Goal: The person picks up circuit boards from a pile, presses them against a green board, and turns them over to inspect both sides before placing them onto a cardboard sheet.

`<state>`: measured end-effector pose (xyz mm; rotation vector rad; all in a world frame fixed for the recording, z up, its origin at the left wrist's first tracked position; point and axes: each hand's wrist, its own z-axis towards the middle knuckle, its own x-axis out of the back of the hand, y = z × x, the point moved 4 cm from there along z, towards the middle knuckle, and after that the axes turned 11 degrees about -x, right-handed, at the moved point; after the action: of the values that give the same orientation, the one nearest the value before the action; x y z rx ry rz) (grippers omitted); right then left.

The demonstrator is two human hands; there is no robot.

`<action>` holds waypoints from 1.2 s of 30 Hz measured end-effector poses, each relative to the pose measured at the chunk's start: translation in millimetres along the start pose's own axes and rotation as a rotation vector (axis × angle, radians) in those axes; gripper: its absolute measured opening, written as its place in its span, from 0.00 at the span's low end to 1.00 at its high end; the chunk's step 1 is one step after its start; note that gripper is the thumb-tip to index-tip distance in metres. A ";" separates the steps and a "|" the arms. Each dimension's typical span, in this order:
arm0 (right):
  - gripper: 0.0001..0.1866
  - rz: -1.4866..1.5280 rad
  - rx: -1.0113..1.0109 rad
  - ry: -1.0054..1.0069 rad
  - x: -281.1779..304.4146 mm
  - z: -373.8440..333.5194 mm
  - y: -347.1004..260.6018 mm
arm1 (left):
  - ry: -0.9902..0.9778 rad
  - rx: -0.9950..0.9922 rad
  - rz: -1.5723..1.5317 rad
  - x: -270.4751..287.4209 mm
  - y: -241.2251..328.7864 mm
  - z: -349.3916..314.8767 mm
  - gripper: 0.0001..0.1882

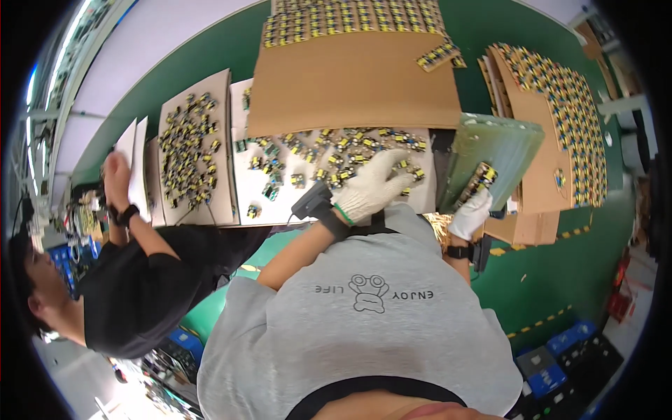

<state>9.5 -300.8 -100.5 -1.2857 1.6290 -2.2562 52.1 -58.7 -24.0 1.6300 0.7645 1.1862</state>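
Green table (539, 280): left hand (374, 183) fingers spread on loose modules (336, 157); right hand (470, 212) fingers pinch module strip (479, 179).

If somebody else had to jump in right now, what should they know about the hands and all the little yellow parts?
Left hand: gloved, spread flat on the loose small circuit boards on the white sheet.
Right hand: gloved, gripping a small strip of boards beside the stack of green panels.
Done: boards lie in neat rows on the cardboard at the right and at the top.
Left: many boards are scattered loose on the white sheet and on the co-worker's cardboard.
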 end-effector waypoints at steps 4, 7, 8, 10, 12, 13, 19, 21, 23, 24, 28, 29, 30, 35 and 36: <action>0.21 0.170 -0.038 -0.181 -2.0 -19.6 -52.3 | -0.045 -0.052 -0.189 -4.5 5.5 1.6 0.33; 0.20 0.157 -0.011 -0.519 -17.4 -45.1 -112.9 | -0.089 -0.162 -0.273 1.0 31.3 -1.7 0.41; 0.21 0.459 -0.053 -0.754 -40.6 -46.0 -82.2 | -0.029 -0.073 -0.208 7.2 34.5 -5.8 0.40; 0.19 0.519 0.238 -0.957 -47.4 -55.3 -119.4 | 0.045 0.009 -0.278 22.2 31.0 -12.3 0.40; 0.20 0.512 0.451 -1.023 -54.7 -63.2 -140.7 | 0.193 -0.028 -0.478 30.0 5.9 -24.0 0.37; 0.22 0.448 0.275 -1.008 -60.9 -63.2 -140.0 | 0.219 -0.027 -0.478 32.7 -1.9 -31.4 0.37; 0.30 -0.448 0.273 -1.173 -99.8 -94.7 -157.9 | 0.284 -0.048 0.868 50.7 -16.6 -74.1 0.30; 0.32 -0.546 0.433 -1.222 -116.4 -113.2 -154.5 | 0.434 -0.067 0.917 56.1 -24.2 -95.0 0.29; 0.34 -0.317 0.327 -1.373 -123.6 -130.8 -152.7 | 0.399 0.145 0.860 62.7 -36.5 -111.1 0.28; 0.36 -0.212 0.301 -1.443 -135.2 -138.8 -141.1 | 0.463 0.105 0.835 62.3 -47.7 -120.8 0.27; 0.30 0.003 -0.666 -1.814 -155.4 -183.4 -138.7 | 0.863 0.403 -0.016 76.7 -83.3 -163.3 0.25; 0.29 0.040 -0.656 -1.770 -155.0 -200.2 -153.8 | 0.862 0.430 0.303 85.5 -91.3 -174.9 0.27; 0.29 -0.018 -0.501 -1.751 -164.0 -211.7 -158.3 | 0.860 0.500 0.314 93.4 -99.4 -184.1 0.27; 0.25 -0.254 0.126 -1.780 -212.6 -277.5 -174.8 | 0.910 0.685 0.348 124.8 -122.0 -228.2 0.30; 0.25 -0.255 0.124 -1.771 -231.3 -288.0 -166.5 | 0.905 0.678 0.345 128.3 -128.5 -231.0 0.30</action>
<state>34.4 103.0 -122.8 -2.2681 0.5529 -0.4311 -117.0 175.0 -79.9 1.7585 1.6284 2.1290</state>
